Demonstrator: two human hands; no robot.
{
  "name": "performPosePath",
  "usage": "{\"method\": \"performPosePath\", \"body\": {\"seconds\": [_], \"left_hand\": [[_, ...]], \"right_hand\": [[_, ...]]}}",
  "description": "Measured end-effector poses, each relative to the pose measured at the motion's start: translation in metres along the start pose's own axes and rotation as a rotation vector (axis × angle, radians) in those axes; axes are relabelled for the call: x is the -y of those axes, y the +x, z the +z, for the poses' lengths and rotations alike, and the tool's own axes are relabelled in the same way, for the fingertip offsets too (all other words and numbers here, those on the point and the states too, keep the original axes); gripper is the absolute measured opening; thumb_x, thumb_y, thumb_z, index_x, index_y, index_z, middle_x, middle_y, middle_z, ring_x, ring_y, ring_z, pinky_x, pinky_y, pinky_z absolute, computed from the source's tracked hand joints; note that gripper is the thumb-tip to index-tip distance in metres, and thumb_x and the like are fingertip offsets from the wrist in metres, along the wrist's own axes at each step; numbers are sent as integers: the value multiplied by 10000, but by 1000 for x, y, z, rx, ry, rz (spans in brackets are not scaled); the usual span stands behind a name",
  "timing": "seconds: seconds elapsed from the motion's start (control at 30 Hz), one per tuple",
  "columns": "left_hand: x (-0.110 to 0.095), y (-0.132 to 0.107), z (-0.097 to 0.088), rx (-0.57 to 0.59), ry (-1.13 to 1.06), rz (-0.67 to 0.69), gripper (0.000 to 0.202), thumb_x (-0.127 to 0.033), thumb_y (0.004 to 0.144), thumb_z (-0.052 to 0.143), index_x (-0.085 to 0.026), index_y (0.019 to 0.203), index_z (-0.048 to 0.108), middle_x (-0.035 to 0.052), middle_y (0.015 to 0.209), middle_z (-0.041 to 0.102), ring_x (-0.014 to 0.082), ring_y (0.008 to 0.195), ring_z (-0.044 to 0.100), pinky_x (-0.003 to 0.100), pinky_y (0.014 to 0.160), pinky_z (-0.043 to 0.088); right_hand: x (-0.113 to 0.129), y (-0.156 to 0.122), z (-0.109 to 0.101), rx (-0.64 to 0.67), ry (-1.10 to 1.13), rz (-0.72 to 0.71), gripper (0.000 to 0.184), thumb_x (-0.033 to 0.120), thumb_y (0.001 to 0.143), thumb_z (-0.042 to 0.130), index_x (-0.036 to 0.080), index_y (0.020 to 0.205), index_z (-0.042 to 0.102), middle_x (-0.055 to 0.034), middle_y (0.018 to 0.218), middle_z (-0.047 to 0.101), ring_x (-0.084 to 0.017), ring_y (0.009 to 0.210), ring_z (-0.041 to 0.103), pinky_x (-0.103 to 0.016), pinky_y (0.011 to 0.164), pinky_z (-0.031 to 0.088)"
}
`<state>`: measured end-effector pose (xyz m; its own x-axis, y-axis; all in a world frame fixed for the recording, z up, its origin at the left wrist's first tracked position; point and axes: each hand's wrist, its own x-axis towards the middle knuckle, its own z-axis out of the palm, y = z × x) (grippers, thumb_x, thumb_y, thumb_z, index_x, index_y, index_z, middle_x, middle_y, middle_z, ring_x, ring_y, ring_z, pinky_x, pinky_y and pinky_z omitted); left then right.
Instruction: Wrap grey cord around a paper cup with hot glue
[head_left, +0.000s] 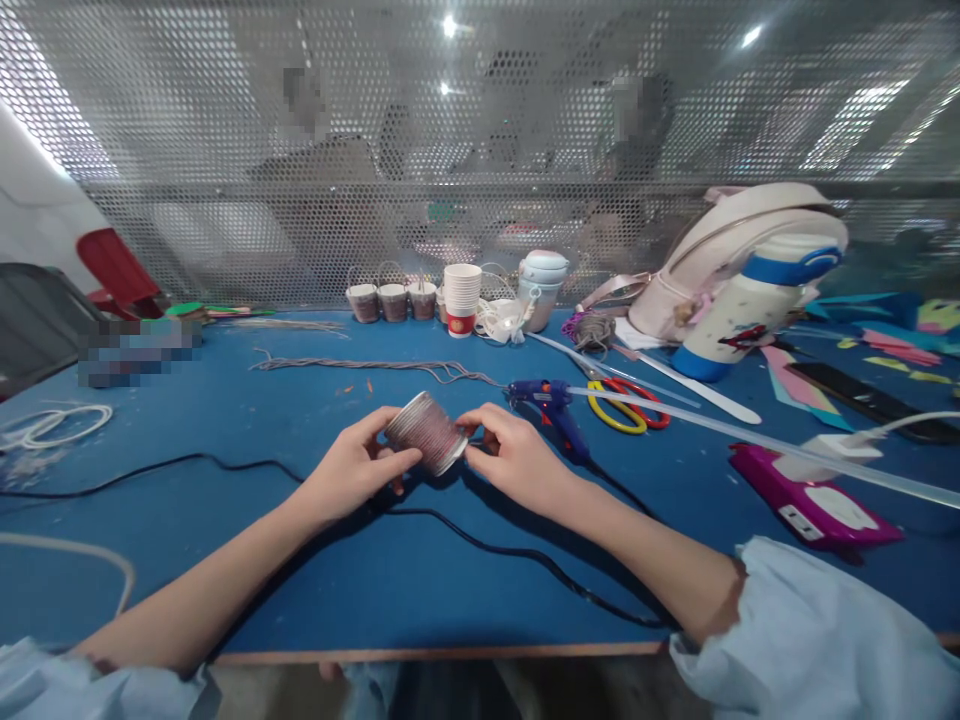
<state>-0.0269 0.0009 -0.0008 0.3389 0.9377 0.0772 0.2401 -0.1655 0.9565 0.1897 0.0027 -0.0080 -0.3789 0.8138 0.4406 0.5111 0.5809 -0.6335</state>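
A small cup wrapped in grey-brown cord (427, 432) is held tilted on its side above the blue table (315, 570). My left hand (358, 467) grips its wide end with thumb and fingers. My right hand (510, 455) pinches the cup's narrow end from the right. A blue glue gun (551, 403) lies just right of my right hand, with its black cable (517, 545) running under my wrists. Lengths of grey cord (375, 366) lie on the table behind the cup.
Three wrapped cups (392, 300), a stack of paper cups (461, 297) and a pale flask (541, 285) stand at the back by the mesh screen. Scissors (626, 405), glue sticks, a pink phone (814, 505), a bag and a bottle (739, 315) fill the right side.
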Motion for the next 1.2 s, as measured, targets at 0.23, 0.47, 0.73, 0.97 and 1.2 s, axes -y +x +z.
{"method": "performPosePath", "body": {"seconds": [0.23, 0.47, 0.73, 0.97, 1.2], "left_hand": [[-4, -3, 9, -8, -9, -115, 302, -206, 735, 622, -183, 990, 461, -64, 490, 596, 94, 366, 510, 169, 365, 368], [-14, -1, 14, -107, 30, -175, 274, -274, 667, 717, -166, 824, 520, -50, 443, 592, 98, 368, 521, 184, 381, 402], [-17, -3, 13, -174, 60, -172, 255, -276, 675, 711, -167, 817, 529, -61, 429, 569, 100, 375, 521, 177, 369, 393], [-17, -4, 12, -179, 66, -164, 246, -278, 680, 707, -174, 790, 513, -64, 426, 560, 94, 362, 505, 174, 366, 370], [-17, -6, 15, -165, 122, -142, 262, -297, 671, 708, -185, 763, 489, -74, 423, 532, 98, 364, 489, 189, 371, 358]], "right_hand": [[0, -6, 2, -17, -162, -204, 170, 107, 868, 546, 152, 1030, 575, -86, 945, 619, -208, 880, 591, -350, 766, 493], [6, -6, -2, -13, -208, -242, 201, 98, 856, 527, 163, 1045, 546, -99, 975, 613, -225, 913, 597, -372, 787, 508], [10, -7, -7, 13, -293, -265, 95, 129, 857, 559, 143, 944, 595, -92, 913, 594, -204, 823, 581, -342, 728, 495], [16, -8, -9, 12, -225, -294, 137, 159, 920, 521, 155, 862, 645, -61, 819, 582, -162, 752, 561, -299, 700, 470], [17, -10, -5, -28, -105, -233, 114, 190, 914, 544, 182, 872, 649, -40, 796, 599, -152, 728, 565, -284, 665, 457]]}}
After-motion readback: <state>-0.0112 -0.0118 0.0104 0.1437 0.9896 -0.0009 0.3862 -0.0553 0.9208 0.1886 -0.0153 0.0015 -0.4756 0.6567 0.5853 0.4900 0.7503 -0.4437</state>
